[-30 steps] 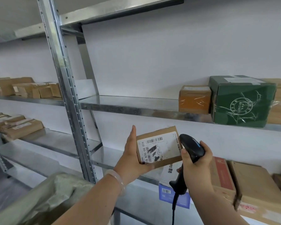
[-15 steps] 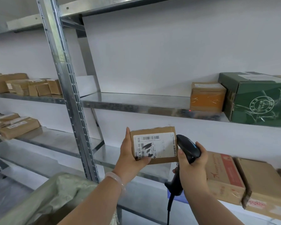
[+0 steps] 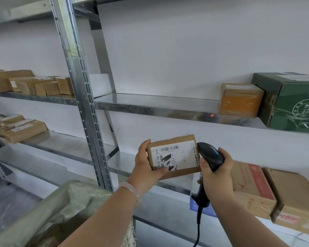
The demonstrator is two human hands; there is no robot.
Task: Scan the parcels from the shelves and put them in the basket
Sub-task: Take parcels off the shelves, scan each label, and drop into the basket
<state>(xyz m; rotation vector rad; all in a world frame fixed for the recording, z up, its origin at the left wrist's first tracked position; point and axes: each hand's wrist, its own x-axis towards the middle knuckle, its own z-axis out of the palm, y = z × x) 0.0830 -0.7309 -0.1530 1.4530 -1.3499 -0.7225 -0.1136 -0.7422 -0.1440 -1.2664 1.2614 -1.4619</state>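
My left hand (image 3: 146, 168) grips a small brown cardboard parcel (image 3: 175, 155) by its left end, thumb on the white barcode label that faces me. My right hand (image 3: 216, 175) holds a black handheld scanner (image 3: 210, 155) by its grip, its head right beside the parcel's right edge. The scanner's cable hangs down below my wrist. A red scanner dot (image 3: 212, 115) lies on the front lip of the middle shelf (image 3: 150, 107), above the parcel. The basket (image 3: 64, 211), lined with a pale green bag, sits at the lower left.
An orange-taped box (image 3: 239, 100) and a green carton (image 3: 292, 102) stand on the middle shelf at right. Brown and red-printed boxes (image 3: 253, 186) fill the lower shelf at right. More brown parcels (image 3: 30, 84) lie on the left bay's shelves. A steel upright (image 3: 82, 97) divides the bays.
The parcel has been turned level so its label faces me squarely, and both hands have drifted slightly left and down. The view has shifted left, and the red dot shows on the shelf lip.
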